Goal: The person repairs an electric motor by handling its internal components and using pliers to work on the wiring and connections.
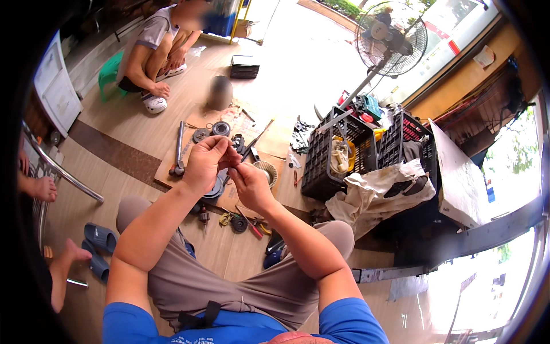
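Observation:
My left hand (211, 163) and my right hand (251, 182) meet in front of me, above the floor. The fingers of both are pinched together at their tips. Whatever they hold is too small or hidden to make out. Below them a cardboard sheet (167, 167) lies on the floor with parts and tools on it. A hammer (179, 150) lies to the left, beside a dark ring-shaped part (220, 128). Just right of my right hand is a pale finned wheel (266, 169). Nearer me are red-handled pliers (255, 230) and a black roll (239, 223).
Black plastic crates (323, 166) with tools and cloths stand at the right, a pale cloth (384, 192) draped over them. A standing fan (391, 39) rises behind. A person (150, 54) squats on a green stool (110, 74) at the far left. Grey slippers (98, 238) lie at the left.

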A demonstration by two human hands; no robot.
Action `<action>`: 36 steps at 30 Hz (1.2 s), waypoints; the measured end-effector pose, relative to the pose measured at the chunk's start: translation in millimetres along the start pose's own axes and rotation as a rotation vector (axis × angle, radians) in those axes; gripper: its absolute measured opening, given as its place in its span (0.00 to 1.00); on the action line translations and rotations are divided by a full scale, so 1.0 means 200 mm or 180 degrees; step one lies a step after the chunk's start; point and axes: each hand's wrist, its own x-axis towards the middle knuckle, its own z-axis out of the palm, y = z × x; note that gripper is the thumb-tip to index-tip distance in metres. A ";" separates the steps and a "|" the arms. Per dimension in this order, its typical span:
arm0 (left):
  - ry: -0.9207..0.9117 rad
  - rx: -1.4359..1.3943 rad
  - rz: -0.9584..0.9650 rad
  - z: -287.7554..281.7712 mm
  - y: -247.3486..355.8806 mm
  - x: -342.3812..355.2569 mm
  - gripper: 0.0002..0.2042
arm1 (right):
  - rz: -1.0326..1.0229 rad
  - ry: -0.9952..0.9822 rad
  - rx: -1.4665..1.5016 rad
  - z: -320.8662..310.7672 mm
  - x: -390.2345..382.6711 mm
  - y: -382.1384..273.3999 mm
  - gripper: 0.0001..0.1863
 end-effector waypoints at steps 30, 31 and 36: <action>0.0073 0.0170 -0.0157 -0.06 0.04 0.02 0.09 | 0.0255 0.0063 -0.0060 0.04 0.00 -0.01 0.11; 0.0098 0.0185 -0.0156 -0.06 0.04 0.03 0.09 | 0.0477 -0.0022 0.0026 0.03 0.00 -0.01 0.10; 0.0094 -0.0011 -0.0215 -0.03 0.05 0.01 0.09 | 0.1213 -0.0573 0.1610 0.03 -0.01 0.06 0.14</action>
